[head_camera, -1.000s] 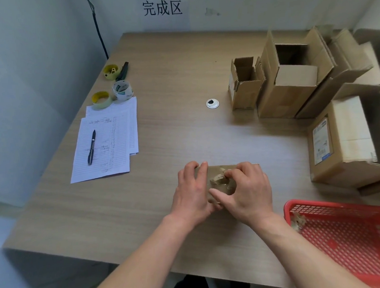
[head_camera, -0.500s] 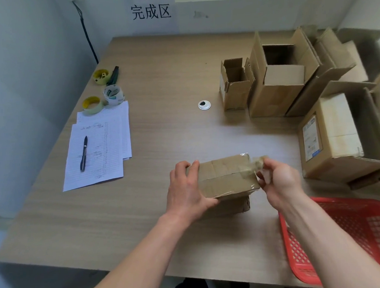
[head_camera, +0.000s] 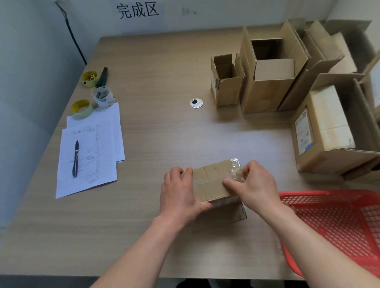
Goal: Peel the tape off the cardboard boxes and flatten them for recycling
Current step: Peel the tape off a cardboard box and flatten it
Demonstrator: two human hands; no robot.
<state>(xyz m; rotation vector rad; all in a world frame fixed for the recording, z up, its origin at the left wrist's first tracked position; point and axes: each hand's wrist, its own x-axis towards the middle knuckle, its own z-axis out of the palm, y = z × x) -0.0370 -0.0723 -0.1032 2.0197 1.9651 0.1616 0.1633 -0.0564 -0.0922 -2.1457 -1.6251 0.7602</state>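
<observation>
Small box [head_camera: 211,182] sits near the table's [head_camera: 153,146] front edge, just left of the red basket [head_camera: 345,219]. Left hand [head_camera: 180,196] grips the box's left end, fingers over the top, thumb on the near side. Right hand [head_camera: 257,185] pinches crumpled clear tape [head_camera: 235,169] at the box's right end.

The box [head_camera: 211,182] under my fingers [head_camera: 186,173] is matt brown cardboard, its tape [head_camera: 235,169] clear, glossy and crinkled. The surface [head_camera: 161,134] is pale wood-grain laminate with a soft sheen. My basket [head_camera: 345,223] is red perforated plastic. The sheets [head_camera: 91,154] are lined white paper, the pen [head_camera: 75,158] glossy black.
</observation>
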